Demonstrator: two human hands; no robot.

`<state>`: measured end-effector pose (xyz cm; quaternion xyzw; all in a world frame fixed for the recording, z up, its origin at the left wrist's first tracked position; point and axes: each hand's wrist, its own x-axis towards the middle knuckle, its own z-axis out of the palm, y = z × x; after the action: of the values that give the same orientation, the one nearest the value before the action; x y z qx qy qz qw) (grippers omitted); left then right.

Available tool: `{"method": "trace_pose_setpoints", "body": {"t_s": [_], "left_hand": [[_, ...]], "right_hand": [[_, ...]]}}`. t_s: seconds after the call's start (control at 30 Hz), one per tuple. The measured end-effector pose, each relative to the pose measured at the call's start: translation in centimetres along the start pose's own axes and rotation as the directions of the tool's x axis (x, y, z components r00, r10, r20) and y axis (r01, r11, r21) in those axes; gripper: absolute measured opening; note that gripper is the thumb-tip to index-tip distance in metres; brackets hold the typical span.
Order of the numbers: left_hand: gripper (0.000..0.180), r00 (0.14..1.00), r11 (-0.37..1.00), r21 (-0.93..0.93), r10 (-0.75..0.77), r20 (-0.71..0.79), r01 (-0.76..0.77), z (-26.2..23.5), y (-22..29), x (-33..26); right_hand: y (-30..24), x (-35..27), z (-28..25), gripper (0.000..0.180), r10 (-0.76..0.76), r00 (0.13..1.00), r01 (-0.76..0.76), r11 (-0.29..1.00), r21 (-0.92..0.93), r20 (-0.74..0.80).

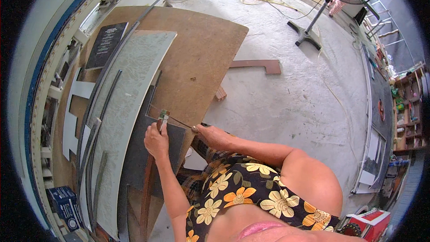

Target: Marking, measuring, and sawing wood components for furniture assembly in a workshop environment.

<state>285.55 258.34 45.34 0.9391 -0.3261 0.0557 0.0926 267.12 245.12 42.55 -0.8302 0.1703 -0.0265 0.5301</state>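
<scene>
Near the middle, my left hand (156, 141) is closed around a small brown and silver piece (163, 118) with a green bit at its top. I cannot make out its kind. My right hand (215, 137) pinches the near end of a thin dark rod (181, 122) that runs leftward past the small piece. Whether rod and piece touch is unclear. Beneath my left hand lies a dark grey sheet (172, 145). A reddish-brown wooden strip (147, 192) extends toward me from below that hand.
A brown board (201, 40) bears a pale patterned panel (145, 54), dark trim strips (117, 83) and a black printed slab (107, 40). On the concrete floor lies a brown notched piece (271, 66). A standing fan (309, 33) and cords are farther off; crates (410, 107) stand right.
</scene>
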Motion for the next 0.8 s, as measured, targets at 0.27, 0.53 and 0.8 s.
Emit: {"method": "trace_pose_setpoints", "body": {"t_s": [0.27,0.53,0.8], "left_hand": [[0.034,0.998,1.0,-0.021,0.015,-0.067,-0.017,0.2,-0.4,-0.2],[0.033,0.999,1.0,-0.005,-0.016,-0.033,0.016,0.3,-0.4,-0.2],[0.032,1.0,1.0,-0.027,-0.004,-0.007,0.004,0.3,-0.7,0.1]], "right_hand": [[-1.4,0.4,-5.1,0.028,0.036,0.924,0.127,0.91,0.395,-0.381],[-2.0,-2.9,-24.7,0.023,0.203,0.298,0.517,0.787,0.336,-0.933],[-3.9,-7.2,-27.7,0.025,0.148,0.099,0.736,0.655,0.172,-0.984]]}}
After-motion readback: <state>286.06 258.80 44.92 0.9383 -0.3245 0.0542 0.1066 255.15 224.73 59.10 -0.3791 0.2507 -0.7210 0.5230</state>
